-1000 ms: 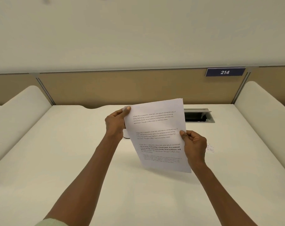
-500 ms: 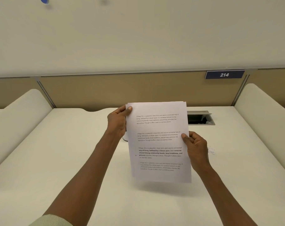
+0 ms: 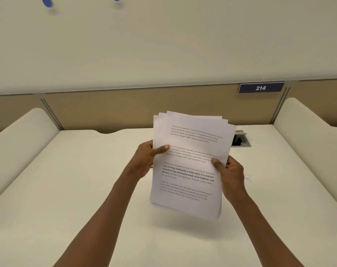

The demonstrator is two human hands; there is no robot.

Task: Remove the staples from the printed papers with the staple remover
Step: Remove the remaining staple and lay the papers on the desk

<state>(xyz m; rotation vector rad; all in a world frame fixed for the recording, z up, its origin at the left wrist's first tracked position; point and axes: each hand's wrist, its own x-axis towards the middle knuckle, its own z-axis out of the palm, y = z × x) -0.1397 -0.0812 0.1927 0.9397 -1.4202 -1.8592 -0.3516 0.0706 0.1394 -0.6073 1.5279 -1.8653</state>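
I hold a stack of printed papers point(image 3: 190, 170) upright above the white desk point(image 3: 67, 189), the sheets fanned slightly apart at the top corners. My left hand point(image 3: 144, 160) grips the left edge at mid-height, thumb on the front page. My right hand point(image 3: 231, 174) grips the right edge a little lower, thumb on the front too. The staple remover is hidden: only a small dark bit shows behind my left hand. A few tiny specks point(image 3: 247, 177) lie on the desk right of my right hand; I cannot tell whether they are staples.
A grey cable port point(image 3: 241, 140) is sunk into the desk behind the papers at the right. Padded dividers point(image 3: 19, 143) rise on both sides. A tan back panel carries a blue sign reading 214 point(image 3: 260, 88).
The papers rose and tilted, and the sheets have fanned apart at the top. My left hand slid down from the top left corner to the middle of the left edge.
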